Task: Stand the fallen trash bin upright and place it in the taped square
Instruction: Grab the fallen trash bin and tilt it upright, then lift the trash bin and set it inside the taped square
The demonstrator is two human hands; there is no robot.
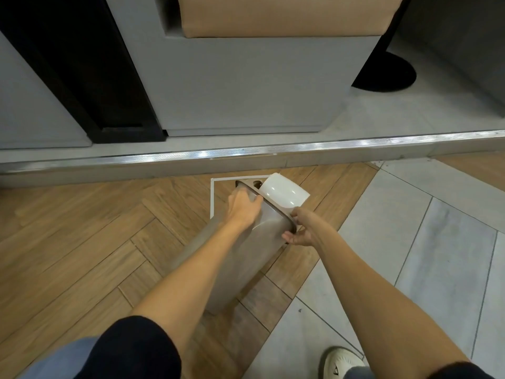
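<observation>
Both hands on the trash bin (240, 258), near its top end. Left hand (243, 210) laid over the upper side of the grey body, fingers curled onto the dark rim ring (276, 209). Right hand (302, 232) at the lower edge of the same ring, thumb on top, fingers hooked under; clamped on the rim. Left grip looks closed on the bin too, though fingertips partly hidden behind the ring.

Bin tilted, not upright: base end toward the body, below and behind the grip, resting on or just above the wood-pattern floor (82, 242); contact there hard to tell. White domed lid (284, 192) just beyond both hands, pointing away and up. Small dark opening visible beside the lid, past the left fingertips.

Taped square (211, 198) right beyond the left hand: white tape corner and left edge showing, far edge running behind the lid. Top end of bin hanging over the square; base end outside it, nearer than the grip.

Past the square, a metal-edged step (246, 154), then a grey bench base (246, 83) with tan cushion (287, 15). Grey tile floor (410, 255) right of the right hand. White shoe (341, 362) well below the right forearm.
</observation>
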